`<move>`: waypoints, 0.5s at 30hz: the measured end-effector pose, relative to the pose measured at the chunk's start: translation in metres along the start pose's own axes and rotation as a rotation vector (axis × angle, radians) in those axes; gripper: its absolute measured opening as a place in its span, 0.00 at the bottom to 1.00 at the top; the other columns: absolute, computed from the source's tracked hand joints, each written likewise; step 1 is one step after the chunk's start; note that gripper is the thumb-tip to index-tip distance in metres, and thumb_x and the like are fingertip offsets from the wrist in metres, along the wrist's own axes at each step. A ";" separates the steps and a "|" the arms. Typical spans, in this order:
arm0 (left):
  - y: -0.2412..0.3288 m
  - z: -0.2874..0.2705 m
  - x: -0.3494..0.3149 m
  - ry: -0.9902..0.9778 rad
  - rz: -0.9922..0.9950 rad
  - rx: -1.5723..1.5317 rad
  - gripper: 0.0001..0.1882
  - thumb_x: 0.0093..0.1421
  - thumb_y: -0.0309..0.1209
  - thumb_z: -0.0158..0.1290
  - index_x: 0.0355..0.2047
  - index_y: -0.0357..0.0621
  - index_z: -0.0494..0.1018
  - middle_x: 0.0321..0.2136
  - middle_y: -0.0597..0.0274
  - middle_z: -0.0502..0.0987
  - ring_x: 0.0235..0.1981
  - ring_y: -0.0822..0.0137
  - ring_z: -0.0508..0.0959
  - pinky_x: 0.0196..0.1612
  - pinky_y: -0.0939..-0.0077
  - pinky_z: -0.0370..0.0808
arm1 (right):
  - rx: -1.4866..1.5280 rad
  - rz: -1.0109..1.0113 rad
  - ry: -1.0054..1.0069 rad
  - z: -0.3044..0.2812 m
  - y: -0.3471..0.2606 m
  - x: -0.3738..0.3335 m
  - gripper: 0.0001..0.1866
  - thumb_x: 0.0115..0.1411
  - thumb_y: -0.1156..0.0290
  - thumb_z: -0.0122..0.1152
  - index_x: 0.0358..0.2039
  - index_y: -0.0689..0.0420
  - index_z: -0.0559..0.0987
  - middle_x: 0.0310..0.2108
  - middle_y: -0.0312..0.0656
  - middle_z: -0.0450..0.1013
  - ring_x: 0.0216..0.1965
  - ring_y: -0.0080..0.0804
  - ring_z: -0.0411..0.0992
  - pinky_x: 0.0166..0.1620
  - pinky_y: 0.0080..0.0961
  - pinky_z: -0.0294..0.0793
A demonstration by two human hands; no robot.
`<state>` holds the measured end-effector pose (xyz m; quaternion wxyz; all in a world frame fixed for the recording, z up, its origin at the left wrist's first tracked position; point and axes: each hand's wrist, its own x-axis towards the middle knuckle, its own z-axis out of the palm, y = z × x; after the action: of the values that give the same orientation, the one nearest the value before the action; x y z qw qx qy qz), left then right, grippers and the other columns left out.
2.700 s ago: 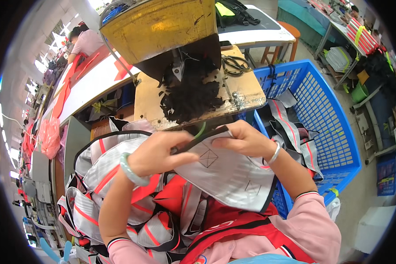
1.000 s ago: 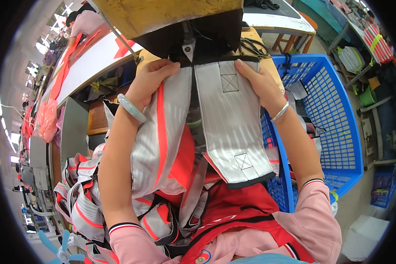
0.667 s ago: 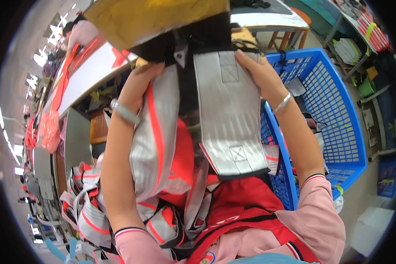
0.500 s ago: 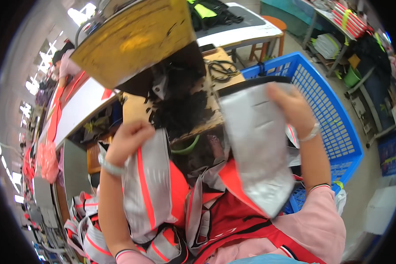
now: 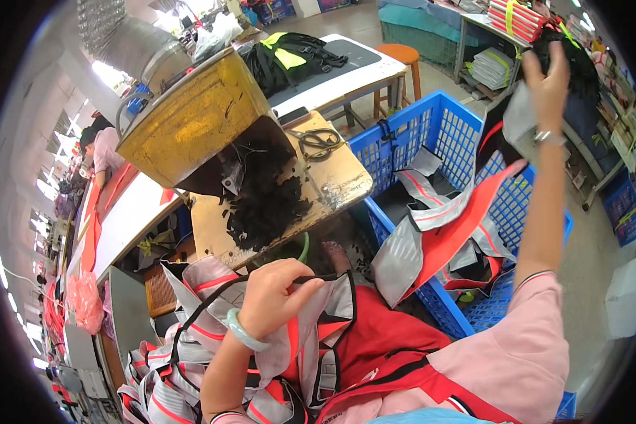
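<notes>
My left hand (image 5: 279, 300), a pale green bangle at its wrist, is closed with curled fingers at the black-bound edge of a grey fabric piece with red stripes (image 5: 219, 290) on my lap. The grip itself is partly hidden by the hand. Raised at the far right over the basket, my right hand (image 5: 548, 88) has its fingers apart. Beside and below it, a grey and red fabric piece (image 5: 452, 237) hangs tilted across the rim of the blue plastic basket (image 5: 385, 226). Similar pieces (image 5: 431, 187) lie inside the basket.
A yellow metal machine housing (image 5: 191, 120) stands on a wooden bench (image 5: 346, 180) strewn with black scraps (image 5: 268, 212). Black scissors (image 5: 318, 141) lie there. More striped pieces (image 5: 162, 381) are heaped at my left. Another person (image 5: 106, 152) works at a long table at the far left.
My right hand has gone from in front of me up to the far right, and its fabric piece has moved over the basket. My left hand is lower and further right. The view has shifted.
</notes>
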<state>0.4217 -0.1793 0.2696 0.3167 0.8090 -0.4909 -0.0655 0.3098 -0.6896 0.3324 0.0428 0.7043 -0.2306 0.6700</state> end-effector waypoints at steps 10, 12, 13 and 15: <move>0.009 0.009 -0.004 0.044 -0.034 0.158 0.10 0.52 0.35 0.61 0.26 0.41 0.76 0.22 0.57 0.75 0.22 0.58 0.75 0.27 0.67 0.72 | 1.828 0.856 -1.977 -0.110 -0.304 -0.332 0.24 0.60 0.55 0.63 0.46 0.64 0.78 0.40 0.34 0.76 0.42 0.20 0.71 0.46 0.22 0.71; 0.003 0.000 -0.013 -0.093 -0.072 0.140 0.11 0.53 0.35 0.61 0.29 0.40 0.76 0.23 0.55 0.76 0.24 0.56 0.77 0.29 0.66 0.73 | 1.860 0.923 -1.956 -0.126 -0.313 -0.315 0.22 0.62 0.56 0.62 0.43 0.64 0.79 0.36 0.31 0.76 0.38 0.16 0.70 0.42 0.21 0.70; -0.003 -0.006 -0.019 -0.096 -0.069 0.139 0.11 0.53 0.35 0.61 0.29 0.40 0.76 0.23 0.55 0.76 0.24 0.56 0.77 0.29 0.66 0.73 | 1.885 0.991 -1.927 -0.132 -0.316 -0.308 0.20 0.63 0.57 0.60 0.40 0.64 0.80 0.32 0.28 0.75 0.34 0.13 0.68 0.38 0.19 0.70; -0.020 -0.026 -0.032 -0.132 -0.152 0.114 0.14 0.54 0.36 0.60 0.36 0.39 0.76 0.28 0.51 0.78 0.29 0.55 0.79 0.34 0.70 0.75 | 1.803 0.961 -2.000 -0.122 -0.301 -0.300 0.19 0.64 0.58 0.59 0.41 0.64 0.80 0.33 0.29 0.76 0.35 0.14 0.69 0.39 0.19 0.70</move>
<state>0.4315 -0.1346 0.2719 0.2313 0.8546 -0.4507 -0.1145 0.3136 -0.2963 0.1297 -0.8164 0.5132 0.1219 -0.2351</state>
